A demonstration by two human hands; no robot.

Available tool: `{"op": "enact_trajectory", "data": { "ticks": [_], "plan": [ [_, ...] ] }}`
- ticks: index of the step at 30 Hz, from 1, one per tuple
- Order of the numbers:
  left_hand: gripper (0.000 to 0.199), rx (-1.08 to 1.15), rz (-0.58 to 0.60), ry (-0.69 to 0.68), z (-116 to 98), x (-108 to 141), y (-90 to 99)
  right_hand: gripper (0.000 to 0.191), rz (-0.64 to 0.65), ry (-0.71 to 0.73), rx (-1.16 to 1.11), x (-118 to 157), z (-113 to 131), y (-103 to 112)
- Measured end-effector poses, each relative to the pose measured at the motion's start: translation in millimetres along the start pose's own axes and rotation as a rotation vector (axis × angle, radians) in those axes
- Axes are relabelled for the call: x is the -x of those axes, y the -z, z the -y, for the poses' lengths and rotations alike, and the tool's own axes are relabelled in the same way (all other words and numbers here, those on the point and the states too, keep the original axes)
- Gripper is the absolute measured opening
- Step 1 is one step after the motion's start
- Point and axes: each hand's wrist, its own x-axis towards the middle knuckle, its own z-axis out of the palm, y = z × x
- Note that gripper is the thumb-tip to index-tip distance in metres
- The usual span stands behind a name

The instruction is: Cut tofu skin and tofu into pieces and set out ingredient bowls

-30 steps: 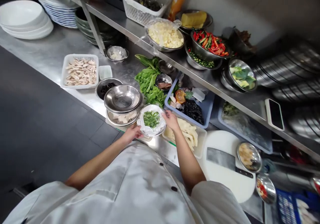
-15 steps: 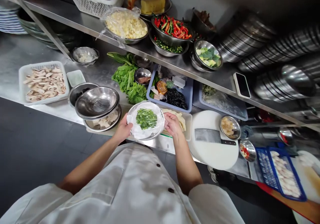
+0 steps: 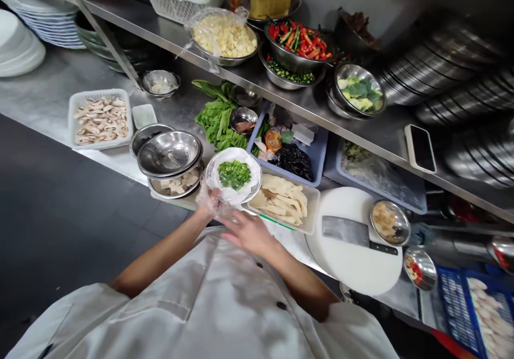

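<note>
A metal bowl (image 3: 257, 183) lined with white paper stands at the counter's front, with chopped green herbs (image 3: 234, 174) uncovered in it. Below its rim, my left hand (image 3: 209, 205) is closed on crumpled clear plastic wrap (image 3: 219, 210). My right hand (image 3: 251, 233) is just to the right, its fingers stretched out and apart against the wrap. Beside the bowl on the right, a clear tub (image 3: 315, 209) holds pale folded strips (image 3: 281, 198). On the left are stacked metal bowls (image 3: 168, 153), with white cubes (image 3: 179, 185) in the lowest.
A cleaver (image 3: 345, 233) lies on a round white board (image 3: 357, 273) at the right. Leafy greens (image 3: 217, 121) and a blue bin (image 3: 317, 155) are behind the bowl. Above runs a steel shelf (image 3: 289, 102) carrying bowls and a phone (image 3: 420, 148). Sliced mushrooms fill a white basket (image 3: 72, 118).
The wrap has come off the herb bowl and is bunched at my hands. My right hand left the bowl's right rim and moved left, close to my left hand. The view shifted left.
</note>
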Motion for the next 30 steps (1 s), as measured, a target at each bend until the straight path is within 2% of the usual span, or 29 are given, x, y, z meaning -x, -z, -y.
{"op": "enact_trajectory", "data": {
  "ticks": [2,3,5,6,7,9,12,15,18,20,22,25,28,30],
  "plan": [
    [0.059,0.03,-0.035,-0.012,-4,1,5.9,0.033,-0.164,-0.149,0.203,22,-30,19],
    [0.062,0.039,-0.041,-0.012,-4,2,8.9,0.033,-0.259,-0.243,0.29,25,-44,29],
    [0.067,0.04,-0.04,0.0,-1,4,14.9,0.03,-0.338,-0.349,0.4,9,-64,39],
    [0.069,0.033,-0.039,0.01,3,5,18.1,0.029,-0.294,-0.332,0.414,-8,-68,39],
    [0.068,0.024,-0.043,0.023,8,6,21.4,0.028,-0.197,-0.266,0.401,-29,-71,35],
    [0.063,0.009,-0.054,0.054,20,7,27.9,0.032,0.059,-0.09,0.343,-73,-70,19],
    [0.057,-0.006,-0.068,0.079,34,9,34.8,0.06,0.343,0.054,0.301,-123,-64,-12],
    [0.054,-0.004,-0.068,0.104,34,13,39.3,0.081,0.428,0.035,0.282,-138,-64,-30],
    [0.045,-0.051,-0.01,0.265,21,22,51.5,0.079,0.426,0.009,0.268,-136,-66,-36],
    [0.038,-0.169,-0.025,0.346,7,29,68.3,0.07,0.428,0.017,0.266,-134,-68,-39],
    [0.032,-0.287,-0.147,0.297,-9,35,91.4,0.059,0.44,0.035,0.252,-134,-69,-43],
    [0.029,-0.312,-0.382,0.11,-31,35,128.8,0.044,0.436,0.058,0.189,-135,-75,-49],
    [0.03,-0.271,-0.563,0.045,-49,23,158.2,0.034,0.333,0.056,0.056,-136,-86,-48],
    [0.031,-0.3,-0.64,0.023,-56,13,170.9,0.027,0.232,0.023,-0.07,-134,-93,-45]
  ]
}}
